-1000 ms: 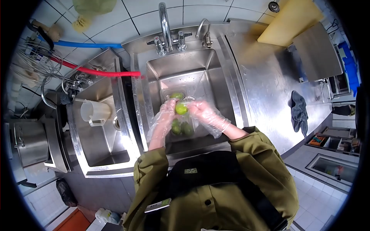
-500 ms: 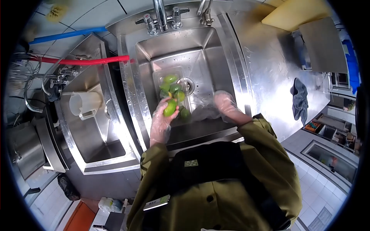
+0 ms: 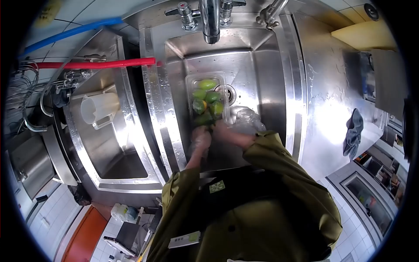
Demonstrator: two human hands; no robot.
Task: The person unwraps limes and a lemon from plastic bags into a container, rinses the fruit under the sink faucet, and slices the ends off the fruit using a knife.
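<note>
A clear plastic tub (image 3: 189,94) stands in the middle sink (image 3: 270,65) with several green limes (image 3: 207,84) in it. At the near end of the tub, my left hand (image 3: 201,136) reaches down, blurred, its fingers near a dark green item too smeared to name. Close beside it on the right is my right hand (image 3: 223,132), also blurred. What either hand holds cannot be made out. Crumpled clear plastic (image 3: 248,120) lies in the sink to the right of the tub, by the drain (image 3: 228,94).
A faucet (image 3: 210,22) hangs over the sink's back edge. The left sink (image 3: 111,150) holds a translucent jug (image 3: 99,109). A red hose (image 3: 104,64) and a blue hose (image 3: 72,35) run at the left. On the right counter (image 3: 323,131) lies a dark cloth (image 3: 353,133).
My right hand has moved left, away from the crumpled plastic, to beside my left hand. My left hand has come down toward the sink's near edge. The view has shifted.
</note>
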